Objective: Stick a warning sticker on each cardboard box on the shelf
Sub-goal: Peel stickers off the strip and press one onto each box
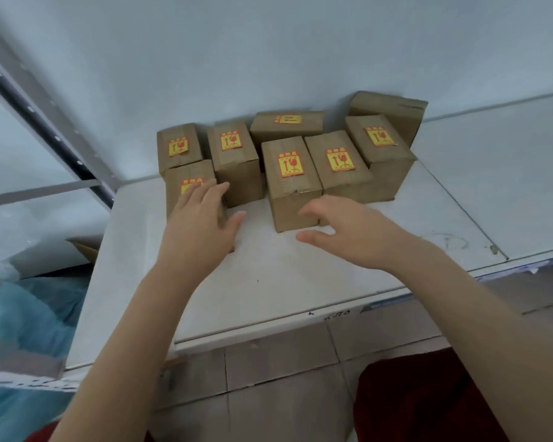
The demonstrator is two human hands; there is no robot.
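Several brown cardboard boxes stand grouped at the back of the white shelf (268, 282). Most carry a yellow-and-red warning sticker on top, such as the one on the middle box (289, 165). The far right back box (393, 110) shows no sticker on its visible faces. My left hand (201, 228) lies with straight fingers on the front left box (189, 183), covering part of its sticker. My right hand (355, 231) hovers with relaxed, spread fingers just in front of the middle box (292, 212), holding nothing.
A metal shelf upright (45, 116) slants at the left. The white wall (268, 52) rises right behind the boxes. Blue plastic (29, 314) lies below at the left. Tiled floor (284, 378) and red cloth (428, 403) show under the shelf edge.
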